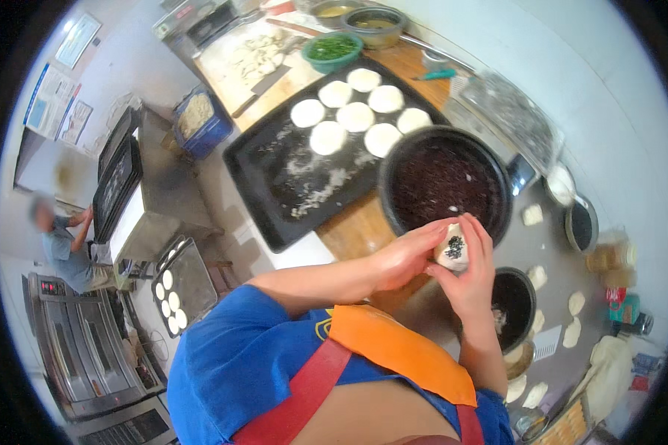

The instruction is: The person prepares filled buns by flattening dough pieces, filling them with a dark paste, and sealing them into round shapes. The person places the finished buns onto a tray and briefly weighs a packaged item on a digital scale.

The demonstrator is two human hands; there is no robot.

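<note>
Both of my hands are closed around a white dough ball (444, 259) with a patch of black seeds on its face. My left hand (407, 258) cups it from the left, and my right hand (469, 288) wraps it from the right with fingers bent over the top. Just beyond them stands a large black bowl (386, 185) of dark reddish-brown filling, its near rim close to my fingertips. To the left of that bowl lies a black baking tray (256, 182) dusted with white powder. Several flat white dough rounds (355, 117) sit in its far right part.
A second dark bowl (523, 293) stands near my right forearm. Loose dough pieces (536, 277) lie on the grey worktop. Behind the tray are a green bowl of chopped greens (331, 49) and a knife (263, 89). A co-worker (70, 241) is beside stacked trays at far left, near an oven (85, 345).
</note>
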